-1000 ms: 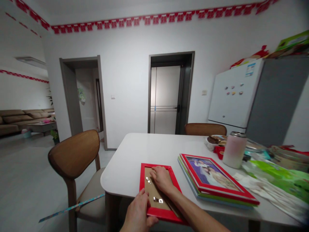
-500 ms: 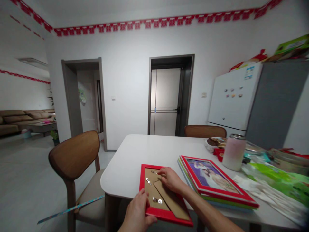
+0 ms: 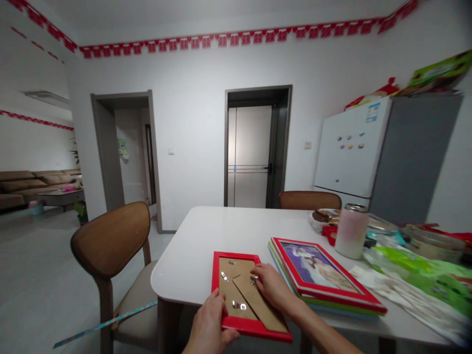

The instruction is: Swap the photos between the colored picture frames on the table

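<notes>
A red picture frame lies face down at the near edge of the table, its brown backing board and folded stand facing up. Several small metal clips sit on the backing. My left hand grips the frame's lower left side, thumb at the near edge and fingers over the border. My right hand is bent over the right side, its fingertips at another metal clip. Close by on the right, a red-framed photo tops a stack of frames with green and blue edges.
On the white table stand a pink-and-white flask, a green plastic bag and white cloth gloves. A wooden chair is at the left with a patterned strip across it; another chair is behind.
My right hand has moved from the clip near the far edge toward me, to the clip on the right side. My left hand keeps its grip on the frame.
</notes>
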`<state>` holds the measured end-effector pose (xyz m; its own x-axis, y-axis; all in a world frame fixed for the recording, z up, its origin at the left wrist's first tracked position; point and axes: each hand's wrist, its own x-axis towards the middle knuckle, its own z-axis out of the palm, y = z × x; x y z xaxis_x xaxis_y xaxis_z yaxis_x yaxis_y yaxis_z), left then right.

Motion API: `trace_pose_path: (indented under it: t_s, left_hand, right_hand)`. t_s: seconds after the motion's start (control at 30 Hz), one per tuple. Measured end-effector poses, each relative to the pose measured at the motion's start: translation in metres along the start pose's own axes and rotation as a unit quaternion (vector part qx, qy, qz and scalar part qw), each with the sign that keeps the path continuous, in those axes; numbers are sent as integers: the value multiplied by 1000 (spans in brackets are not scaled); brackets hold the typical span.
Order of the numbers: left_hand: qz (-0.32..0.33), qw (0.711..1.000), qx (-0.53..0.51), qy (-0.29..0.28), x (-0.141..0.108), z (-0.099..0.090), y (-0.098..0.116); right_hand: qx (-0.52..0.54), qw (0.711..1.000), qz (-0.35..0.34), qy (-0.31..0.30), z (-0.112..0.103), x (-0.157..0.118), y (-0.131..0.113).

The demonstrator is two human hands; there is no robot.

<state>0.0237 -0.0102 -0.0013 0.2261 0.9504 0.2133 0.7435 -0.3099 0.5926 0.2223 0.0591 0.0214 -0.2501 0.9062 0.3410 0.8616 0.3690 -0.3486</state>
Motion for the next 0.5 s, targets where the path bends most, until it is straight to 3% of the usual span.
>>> trace_pose_path:
  t_s: [0.17,0.27,0.37,0.5]
  left_hand:
    - [-4,1000,-23,18,2,4,1]
    - [-8,998,-49,27,2,7,1]
    - [-19,991,-126,32,5,8,1]
    - [-13,955,-280,100,19,5,2]
  right_hand:
    - [11,998,16,-54,-2,-18,-18]
    - [12,999,26,-44,-2,-21,-26]
    - [26,998,42,-29,-9,-16,-29]
    - [28,999,30,-8,-24,-6,-41]
